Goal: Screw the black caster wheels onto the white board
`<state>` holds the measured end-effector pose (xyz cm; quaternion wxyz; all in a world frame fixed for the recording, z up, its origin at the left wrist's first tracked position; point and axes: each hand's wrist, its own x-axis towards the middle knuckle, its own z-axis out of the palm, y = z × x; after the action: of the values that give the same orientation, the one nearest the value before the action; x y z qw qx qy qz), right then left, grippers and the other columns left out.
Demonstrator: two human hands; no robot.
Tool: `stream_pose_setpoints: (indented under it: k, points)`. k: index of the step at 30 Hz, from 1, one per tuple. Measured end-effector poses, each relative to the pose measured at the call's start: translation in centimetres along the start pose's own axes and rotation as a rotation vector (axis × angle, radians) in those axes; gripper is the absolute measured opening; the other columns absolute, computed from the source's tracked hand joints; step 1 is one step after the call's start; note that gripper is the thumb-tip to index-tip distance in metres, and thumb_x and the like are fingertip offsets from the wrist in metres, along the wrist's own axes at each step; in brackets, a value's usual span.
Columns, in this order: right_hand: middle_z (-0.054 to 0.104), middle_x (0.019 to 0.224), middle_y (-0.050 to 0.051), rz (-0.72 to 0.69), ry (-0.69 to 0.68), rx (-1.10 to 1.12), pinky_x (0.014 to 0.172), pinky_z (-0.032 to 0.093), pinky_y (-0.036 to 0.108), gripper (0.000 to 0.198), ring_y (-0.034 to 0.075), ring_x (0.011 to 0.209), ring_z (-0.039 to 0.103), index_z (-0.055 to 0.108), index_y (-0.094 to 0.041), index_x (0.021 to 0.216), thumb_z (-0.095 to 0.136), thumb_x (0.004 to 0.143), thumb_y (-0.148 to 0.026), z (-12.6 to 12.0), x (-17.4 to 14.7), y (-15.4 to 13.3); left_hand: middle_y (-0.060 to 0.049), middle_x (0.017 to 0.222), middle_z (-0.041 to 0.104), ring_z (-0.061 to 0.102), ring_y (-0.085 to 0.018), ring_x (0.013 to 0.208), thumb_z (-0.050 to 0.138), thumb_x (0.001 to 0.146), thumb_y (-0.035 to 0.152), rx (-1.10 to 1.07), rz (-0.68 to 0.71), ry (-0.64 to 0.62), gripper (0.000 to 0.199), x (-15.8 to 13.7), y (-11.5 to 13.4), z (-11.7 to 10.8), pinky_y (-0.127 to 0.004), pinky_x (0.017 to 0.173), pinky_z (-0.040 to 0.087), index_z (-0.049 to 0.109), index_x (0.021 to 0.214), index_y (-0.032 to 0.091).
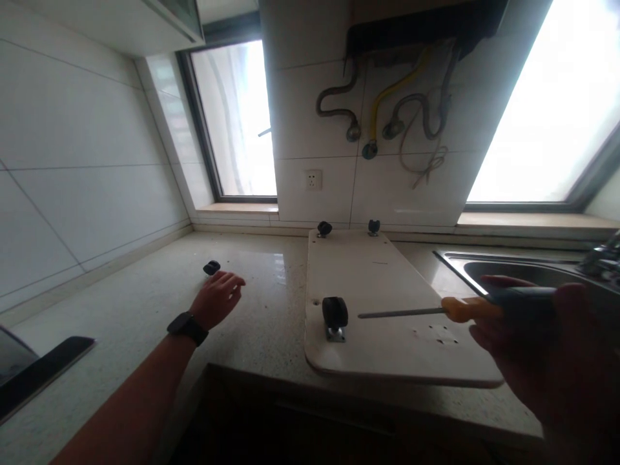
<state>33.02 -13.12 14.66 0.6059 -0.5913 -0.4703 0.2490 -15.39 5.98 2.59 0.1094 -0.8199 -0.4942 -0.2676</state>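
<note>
My right hand [547,355] is wrapped round the yellow and dark handle of a screwdriver [402,314], its long shaft pointing left over a white board [368,278]. The tip is just right of a black caster wheel [335,313] on a metal plate at the board's near left corner. Two more casters, a left one [324,228] and a right one [374,227], stand at the far end. Bare screw holes [443,336] mark the near right corner. My left hand [217,298], loosely curled with fingers partly apart, is beside a loose caster [212,267]; contact is unclear.
A steel sink [508,270] with a tap [600,261] is on the right. The speckled counter [261,310] ends at a front edge below the board. A black-edged object [48,371] lies at far left. Pipes [334,111] and a socket [313,179] are on the tiled wall.
</note>
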Motion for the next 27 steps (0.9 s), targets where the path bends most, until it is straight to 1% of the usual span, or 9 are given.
stream_pose_setpoints:
  k: [1,3,4,6,8,13,15,22,27]
  points:
    - [0.055,0.068,0.005,0.034,0.024,0.087,0.055,0.046,0.042,0.053,0.021,0.053,0.049,0.065,-0.033,0.095,0.034,0.091,-0.076,0.0,-0.4,0.7,-0.008,0.101,0.074,0.061,-0.029,0.104,0.053,0.092,0.023,0.003,-0.037,-0.004,0.019,-0.3,-1.4,0.3,-0.047,0.100,0.047,0.071,0.098,0.022]
    - [0.058,0.067,0.005,0.145,0.049,0.324,0.052,0.045,0.041,0.038,0.023,0.055,0.050,0.069,-0.035,0.089,0.052,0.088,-0.070,0.1,-1.1,1.9,-0.010,0.102,0.075,0.062,-0.031,0.101,0.053,0.090,0.025,0.016,-0.114,0.006,0.021,-1.1,-3.7,0.9,-0.049,0.097,0.048,0.071,0.099,0.020]
    - [0.060,0.068,0.005,0.194,0.058,0.389,0.050,0.045,0.041,0.034,0.023,0.056,0.051,0.070,-0.037,0.088,0.056,0.086,-0.068,0.2,-1.3,2.4,-0.011,0.103,0.075,0.063,-0.032,0.100,0.053,0.089,0.025,0.021,-0.147,0.008,0.023,-1.5,-4.5,1.2,-0.050,0.097,0.048,0.072,0.101,0.018]
    - [0.062,0.071,0.005,0.255,0.068,0.459,0.049,0.045,0.041,0.028,0.023,0.056,0.052,0.071,-0.039,0.086,0.060,0.085,-0.065,0.4,-1.7,3.0,-0.012,0.105,0.075,0.064,-0.033,0.101,0.052,0.087,0.026,0.027,-0.200,-0.001,0.028,-2.1,-5.8,1.8,-0.052,0.099,0.047,0.073,0.103,0.017]
    - [0.063,0.072,0.005,0.273,0.067,0.472,0.049,0.045,0.042,0.026,0.024,0.057,0.052,0.070,-0.040,0.084,0.061,0.085,-0.064,0.6,-2.0,3.1,-0.013,0.107,0.076,0.066,-0.033,0.103,0.053,0.087,0.028,0.028,-0.229,-0.023,0.030,-2.5,-6.6,2.3,-0.051,0.100,0.047,0.075,0.105,0.017]
    - [0.055,0.061,0.004,0.228,0.032,0.438,0.047,0.041,0.045,0.030,0.024,0.050,0.045,0.068,-0.041,0.081,0.055,0.086,-0.067,1.0,-2.8,2.3,-0.012,0.103,0.076,0.067,-0.031,0.101,0.055,0.091,0.039,0.018,-0.228,-0.091,0.032,-2.7,-7.0,2.9,-0.047,0.098,0.048,0.078,0.102,0.019]
    - [0.054,0.061,0.004,0.229,0.024,0.419,0.047,0.040,0.045,0.031,0.023,0.050,0.044,0.070,-0.042,0.081,0.054,0.086,-0.068,0.8,-2.8,2.4,-0.012,0.103,0.075,0.067,-0.031,0.099,0.057,0.091,0.042,0.017,-0.229,-0.101,0.033,-2.6,-7.0,3.1,-0.047,0.098,0.048,0.078,0.102,0.019]
    - [0.055,0.072,0.005,0.261,0.057,0.432,0.041,0.037,0.041,0.033,0.020,0.047,0.044,0.071,-0.042,0.083,0.055,0.082,-0.071,0.1,-2.5,4.1,-0.011,0.101,0.075,0.065,-0.032,0.100,0.060,0.090,0.040,0.015,-0.255,-0.077,0.027,-2.3,-6.8,3.7,-0.046,0.096,0.049,0.078,0.096,0.021]
    - [0.051,0.072,0.004,0.288,0.064,0.455,0.043,0.037,0.039,0.029,0.020,0.051,0.046,0.072,-0.045,0.082,0.057,0.082,-0.070,0.7,-3.0,3.6,-0.010,0.097,0.076,0.065,-0.031,0.101,0.061,0.089,0.037,-0.011,-0.261,-0.071,0.023,-2.2,-6.5,3.6,-0.046,0.096,0.049,0.076,0.094,0.020]
